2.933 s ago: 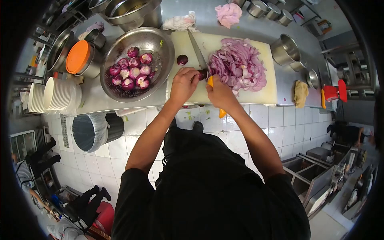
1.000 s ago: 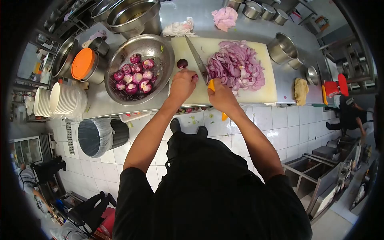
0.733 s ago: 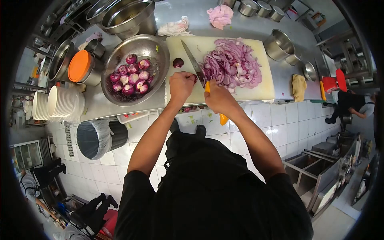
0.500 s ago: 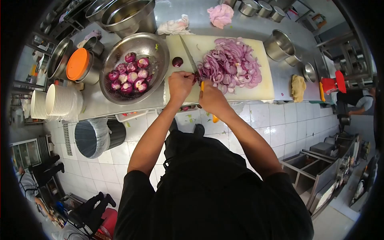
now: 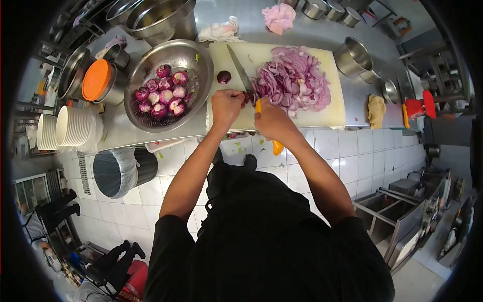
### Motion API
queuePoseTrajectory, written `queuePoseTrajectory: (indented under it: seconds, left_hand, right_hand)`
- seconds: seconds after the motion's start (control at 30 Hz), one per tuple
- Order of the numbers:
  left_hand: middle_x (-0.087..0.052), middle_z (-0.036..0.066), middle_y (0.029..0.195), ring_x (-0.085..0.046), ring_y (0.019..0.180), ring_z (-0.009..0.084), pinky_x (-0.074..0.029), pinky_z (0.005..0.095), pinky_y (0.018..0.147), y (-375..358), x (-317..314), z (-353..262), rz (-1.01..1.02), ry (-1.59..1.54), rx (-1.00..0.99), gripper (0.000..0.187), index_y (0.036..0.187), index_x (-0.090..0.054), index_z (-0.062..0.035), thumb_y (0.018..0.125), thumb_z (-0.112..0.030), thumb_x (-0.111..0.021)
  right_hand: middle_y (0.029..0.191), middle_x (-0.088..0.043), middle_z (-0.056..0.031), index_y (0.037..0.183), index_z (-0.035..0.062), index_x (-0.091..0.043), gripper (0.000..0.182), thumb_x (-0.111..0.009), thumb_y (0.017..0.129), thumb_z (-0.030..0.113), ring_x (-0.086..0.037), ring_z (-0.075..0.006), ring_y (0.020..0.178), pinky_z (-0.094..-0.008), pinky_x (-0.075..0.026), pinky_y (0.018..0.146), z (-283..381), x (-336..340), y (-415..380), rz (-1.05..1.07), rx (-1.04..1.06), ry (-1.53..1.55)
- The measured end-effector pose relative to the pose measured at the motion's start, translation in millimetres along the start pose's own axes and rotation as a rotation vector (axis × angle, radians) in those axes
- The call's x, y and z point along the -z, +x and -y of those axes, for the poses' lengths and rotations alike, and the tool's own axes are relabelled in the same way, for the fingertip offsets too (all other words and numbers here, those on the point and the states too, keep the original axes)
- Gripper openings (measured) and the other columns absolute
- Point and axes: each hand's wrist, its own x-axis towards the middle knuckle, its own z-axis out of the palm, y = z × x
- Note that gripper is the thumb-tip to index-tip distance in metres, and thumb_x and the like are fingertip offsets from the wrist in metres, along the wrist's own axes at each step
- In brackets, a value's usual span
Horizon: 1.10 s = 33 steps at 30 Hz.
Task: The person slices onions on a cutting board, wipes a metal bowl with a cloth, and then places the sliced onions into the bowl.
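My right hand (image 5: 271, 121) is wrapped round the yellow handle of a long knife (image 5: 238, 67), whose blade points away over the white cutting board (image 5: 217, 55). Against the blade, my left hand (image 5: 227, 104) pinches a piece of red onion (image 5: 247, 96), mostly covered by the fingers. A halved red onion (image 5: 224, 77) lies on the board beyond my left hand. Right of the knife spreads a large heap of sliced red onion (image 5: 294, 80). On the left, a perforated steel colander (image 5: 198, 80) holds several peeled red onions (image 5: 166, 95).
Steel pots (image 5: 353, 56), a tan cloth (image 5: 376, 110) and a pink cloth (image 5: 279, 19) sit around the board. Stacked white bowls (image 5: 75, 126) and an orange-lidded container (image 5: 96, 80) stand left. A lined bin (image 5: 116, 172) is below the counter. Other people (image 5: 111, 264) are at lower left.
My right hand and the knife handle have shifted slightly right and back towards me. My left hand stays nearly in place on the onion piece.
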Motion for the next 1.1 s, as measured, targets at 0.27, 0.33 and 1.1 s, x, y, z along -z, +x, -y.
queuePoseTrajectory:
  seconds: [0.27,0.33,1.1]
  left_hand:
    - [-0.073,0.011,0.072,-0.07,0.064,0.0142,-0.057,0.0271,0.063,-2,2,1,0.035,0.006,0.047,0.015,0.091,-0.076,0.0076,0.088,-0.006,-0.07]
    - [-0.073,0.011,0.073,-0.07,0.064,0.014,-0.057,0.0269,0.063,0,1,1,0.037,0.017,0.014,0.015,0.092,-0.075,0.008,0.088,-0.005,-0.07]
    - [-0.072,0.012,0.07,-0.069,0.061,0.0151,-0.057,0.0281,0.063,-1,0,8,0.027,-0.008,-0.007,0.015,0.091,-0.075,0.0065,0.088,-0.005,-0.067]
  right_hand:
    - [0.097,-0.067,-0.0357,0.111,-0.0096,-0.046,0.032,-0.056,0.088,0.01,-0.067,-0.0492,0.097,-0.0542,-0.052,0.086,-9,-21,7,-0.017,0.005,-0.013]
    - [0.096,-0.066,-0.0359,0.111,-0.0097,-0.046,0.032,-0.057,0.087,0.009,-0.067,-0.0494,0.096,-0.0543,-0.052,0.086,16,13,-6,0.103,-0.084,0.078]
    - [0.098,-0.066,-0.0372,0.115,-0.01,-0.046,0.033,-0.054,0.088,0.007,-0.065,-0.05,0.1,-0.0549,-0.052,0.088,15,-9,-11,0.0,-0.045,0.001]
